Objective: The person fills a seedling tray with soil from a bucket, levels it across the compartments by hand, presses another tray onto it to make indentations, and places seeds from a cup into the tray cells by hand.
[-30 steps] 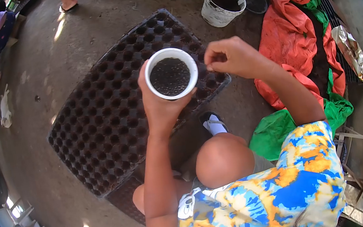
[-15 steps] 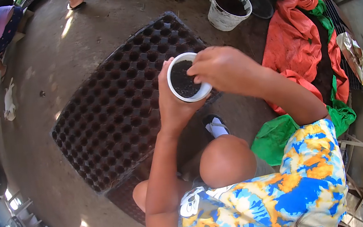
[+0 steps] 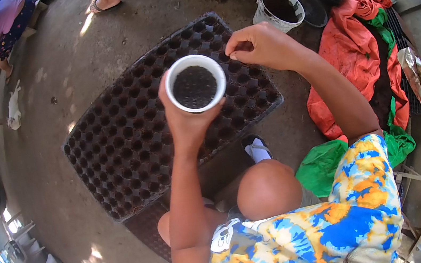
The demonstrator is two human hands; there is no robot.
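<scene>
My left hand point(image 3: 191, 126) is wrapped round a white plastic cup point(image 3: 174, 102) and holds it over the seedling tray. Dark, fine grains point(image 3: 194, 87) fill part of the cup; they look like small seeds, though I cannot be sure. To the right of the cup, my right hand point(image 3: 263, 46) hovers above the tray's right side with thumb and fingertips pinched together. Whatever is between those fingertips is too small to make out. The black seedling tray point(image 3: 130, 137) lies on the ground, its many round cells holding dark brown soil.
A white bucket point(image 3: 263, 15) of dark soil stands beyond my right hand, beside a black lid point(image 3: 313, 7). Red sheeting point(image 3: 342, 54) and green cloth point(image 3: 320, 164) lie to the right. A cat point(image 3: 14, 108) lies at left; other people's feet point(image 3: 107, 2) show at the top.
My right hand has come out of the cup and moved right, over the tray's cells. My left hand has shifted the cup slightly left, away from the right hand.
</scene>
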